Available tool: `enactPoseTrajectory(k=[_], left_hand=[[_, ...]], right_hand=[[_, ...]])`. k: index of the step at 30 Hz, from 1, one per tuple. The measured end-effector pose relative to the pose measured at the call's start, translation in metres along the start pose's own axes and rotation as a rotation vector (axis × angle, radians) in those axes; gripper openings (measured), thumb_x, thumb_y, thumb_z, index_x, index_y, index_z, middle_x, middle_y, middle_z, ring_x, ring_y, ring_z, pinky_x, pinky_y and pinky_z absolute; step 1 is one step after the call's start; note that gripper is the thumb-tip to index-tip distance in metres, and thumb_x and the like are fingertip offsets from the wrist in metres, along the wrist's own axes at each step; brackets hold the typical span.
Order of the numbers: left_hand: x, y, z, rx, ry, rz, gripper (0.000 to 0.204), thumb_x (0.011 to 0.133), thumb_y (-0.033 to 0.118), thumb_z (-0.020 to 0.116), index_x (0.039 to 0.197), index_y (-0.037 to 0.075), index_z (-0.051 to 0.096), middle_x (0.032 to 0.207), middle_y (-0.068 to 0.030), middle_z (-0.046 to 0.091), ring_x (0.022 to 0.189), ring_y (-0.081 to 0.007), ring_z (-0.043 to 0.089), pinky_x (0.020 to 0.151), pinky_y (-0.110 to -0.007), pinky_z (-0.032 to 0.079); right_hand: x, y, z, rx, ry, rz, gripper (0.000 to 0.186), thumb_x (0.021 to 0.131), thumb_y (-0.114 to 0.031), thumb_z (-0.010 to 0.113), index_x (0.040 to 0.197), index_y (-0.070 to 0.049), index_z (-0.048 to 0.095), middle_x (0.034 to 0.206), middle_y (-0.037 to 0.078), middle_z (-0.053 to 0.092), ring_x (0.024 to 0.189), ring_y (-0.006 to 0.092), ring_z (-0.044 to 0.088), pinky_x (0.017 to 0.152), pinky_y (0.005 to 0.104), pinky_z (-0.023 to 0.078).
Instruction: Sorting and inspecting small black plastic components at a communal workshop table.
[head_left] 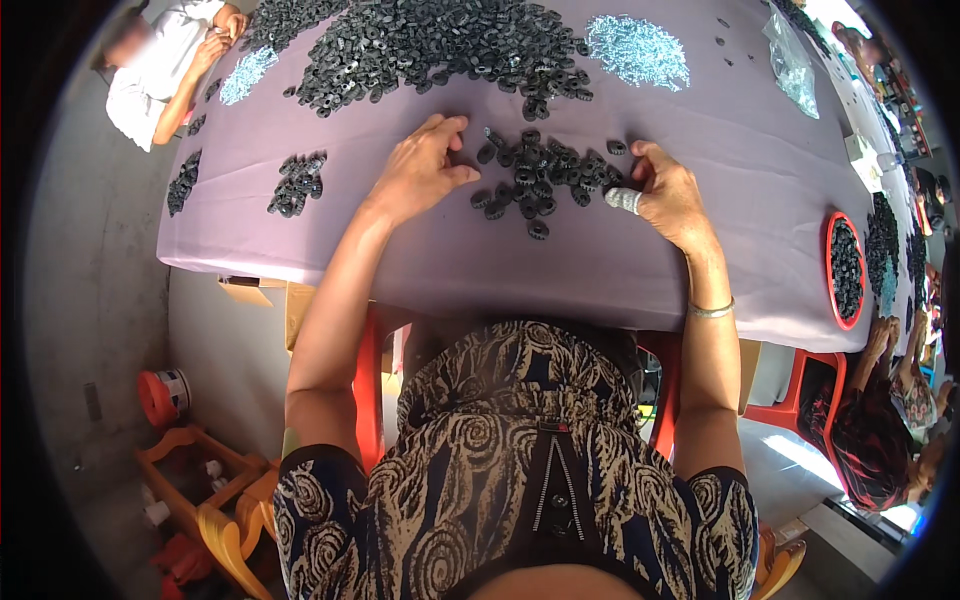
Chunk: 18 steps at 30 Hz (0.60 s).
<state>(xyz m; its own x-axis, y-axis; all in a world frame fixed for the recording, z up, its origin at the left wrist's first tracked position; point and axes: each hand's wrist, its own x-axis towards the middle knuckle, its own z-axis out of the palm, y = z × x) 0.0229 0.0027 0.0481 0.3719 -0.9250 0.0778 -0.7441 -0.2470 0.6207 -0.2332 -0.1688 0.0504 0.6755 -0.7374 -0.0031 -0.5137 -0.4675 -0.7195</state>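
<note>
A small loose pile of black, rounded plastic parts (545, 170) lies on the cloth between my hands. My left hand (422, 170) is just left of it, fingers curved, thumb apart from them, nothing visible in its grasp. On the pile's right side is my right hand (668, 196), its thumb wrapped in a pale covering (624, 200). The thumb is close to the rightmost parts, and the bent fingers stand away from it with a gap between. A single black part (616, 147) lies near those fingertips.
Beyond my hands spreads a large heap of black parts (430, 50), with shiny small metal pieces (638, 52) beside it. A smaller cluster (297, 185) lies left. A red basket (830, 290) of parts stands right, a plastic bag (792, 70) farther back. Other people sit around the table.
</note>
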Motion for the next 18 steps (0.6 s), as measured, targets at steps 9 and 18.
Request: enactPoseTrajectory(k=[9, 18], left_hand=[[0.039, 0.019, 0.031, -0.052, -0.102, 0.145, 0.039, 0.072, 0.004, 0.069, 0.11, 0.005, 0.059, 0.084, -0.0056, 0.061, 0.075, -0.0185, 0.06, 0.07, -0.031, 0.05], [0.056, 0.02, 0.059, -0.112, 0.003, 0.237, 0.034, 0.075, 0.0, 0.063, 0.109, 0.006, 0.06, 0.086, -0.0046, 0.059, 0.074, -0.0155, 0.062, 0.068, -0.028, 0.05]], right_hand=[[0.04, -0.021, 0.019, 0.027, -0.149, -0.158, 0.044, 0.063, -0.014, 0.08, 0.096, -0.001, 0.054, 0.073, 0.006, 0.055, 0.067, 0.0178, 0.053, 0.062, 0.034, 0.046], [0.074, -0.023, 0.043, 0.085, -0.154, -0.289, 0.032, 0.066, -0.011, 0.076, 0.092, -0.004, 0.059, 0.07, 0.005, 0.056, 0.067, 0.0169, 0.054, 0.062, 0.0333, 0.047]])
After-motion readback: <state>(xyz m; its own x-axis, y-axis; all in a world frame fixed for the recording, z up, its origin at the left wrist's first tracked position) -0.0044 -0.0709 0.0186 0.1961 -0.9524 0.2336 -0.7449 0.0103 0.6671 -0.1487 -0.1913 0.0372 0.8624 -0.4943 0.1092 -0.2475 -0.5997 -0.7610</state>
